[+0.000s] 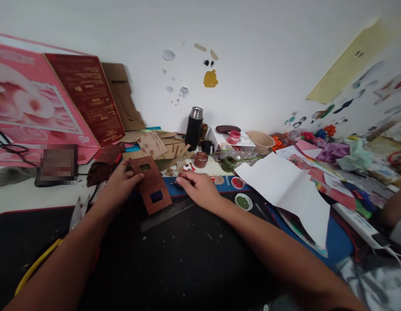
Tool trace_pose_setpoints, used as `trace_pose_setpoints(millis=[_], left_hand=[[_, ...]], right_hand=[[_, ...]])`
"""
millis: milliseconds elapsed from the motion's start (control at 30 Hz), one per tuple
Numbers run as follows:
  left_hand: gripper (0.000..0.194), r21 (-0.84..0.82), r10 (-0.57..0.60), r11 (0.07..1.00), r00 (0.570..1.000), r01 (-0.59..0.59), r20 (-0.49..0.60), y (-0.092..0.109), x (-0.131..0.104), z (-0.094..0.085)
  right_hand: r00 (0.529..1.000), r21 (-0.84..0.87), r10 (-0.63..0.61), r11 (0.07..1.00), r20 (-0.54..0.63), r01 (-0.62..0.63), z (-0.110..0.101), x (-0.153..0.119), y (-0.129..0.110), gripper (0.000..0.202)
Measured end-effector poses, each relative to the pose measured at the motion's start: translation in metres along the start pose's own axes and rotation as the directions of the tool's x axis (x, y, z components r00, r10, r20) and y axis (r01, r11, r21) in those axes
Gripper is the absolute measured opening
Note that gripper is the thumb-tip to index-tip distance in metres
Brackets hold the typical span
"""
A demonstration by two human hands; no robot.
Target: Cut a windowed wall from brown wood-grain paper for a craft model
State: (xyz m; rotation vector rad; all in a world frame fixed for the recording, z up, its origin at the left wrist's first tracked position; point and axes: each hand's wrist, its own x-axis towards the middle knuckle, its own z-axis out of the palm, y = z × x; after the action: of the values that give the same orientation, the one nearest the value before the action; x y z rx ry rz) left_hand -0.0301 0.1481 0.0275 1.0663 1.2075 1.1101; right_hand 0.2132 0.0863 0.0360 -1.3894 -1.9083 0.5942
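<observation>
My left hand grips the left edge of a brown-painted cardboard piece, holding it tilted above the black mat. The piece has two rectangular cut-outs, one near each end. To its right, my right hand is closed, thumb and fingers pinched around a slim tool whose small tip points left towards the cardboard. Its exact kind I cannot make out. Under both, a clear ruler lies on the mat. Beyond my right hand stands an open jar of brown paint.
Scissors lie by my left forearm. Paint lids, one red and one green, sit right of my right hand. White paper covers the right side. Behind stand a black thermos and cardboard scraps. A power strip lies far right.
</observation>
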Motion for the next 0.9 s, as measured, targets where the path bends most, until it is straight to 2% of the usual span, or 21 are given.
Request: trace_pose_setpoints(millis=[67,200,333,567,767,900], left_hand=[[0.086,0.122,-0.004,0.993,1.000,0.005,-0.010,-0.002,0.000,0.002],[0.093,0.304,0.056,0.951,0.998,-0.061,0.023,-0.010,0.004,0.000],[0.092,0.459,0.098,0.881,0.993,-0.117,0.065,-0.016,0.006,-0.002],[0.091,0.629,0.135,0.764,0.989,-0.142,0.060,-0.015,0.006,-0.002],[0.096,0.730,0.163,0.671,0.986,-0.129,0.025,-0.020,0.009,-0.004],[0.094,0.806,0.208,0.578,0.978,-0.132,0.011,-0.025,0.010,-0.005]], right_hand=[[0.997,-0.257,0.062,0.965,0.038,-0.050,-0.024,-0.005,0.007,0.030],[0.988,-0.406,0.154,0.903,0.006,-0.139,-0.066,-0.010,0.027,0.031],[0.969,-0.551,0.249,0.808,0.001,-0.207,-0.088,-0.012,0.045,0.026],[0.930,-0.733,0.368,0.628,-0.014,-0.260,-0.087,-0.002,0.060,0.030],[0.911,-0.783,0.411,0.558,-0.027,-0.275,-0.074,0.024,0.072,0.033],[0.903,-0.804,0.430,0.527,-0.028,-0.276,-0.065,0.041,0.084,0.033]])
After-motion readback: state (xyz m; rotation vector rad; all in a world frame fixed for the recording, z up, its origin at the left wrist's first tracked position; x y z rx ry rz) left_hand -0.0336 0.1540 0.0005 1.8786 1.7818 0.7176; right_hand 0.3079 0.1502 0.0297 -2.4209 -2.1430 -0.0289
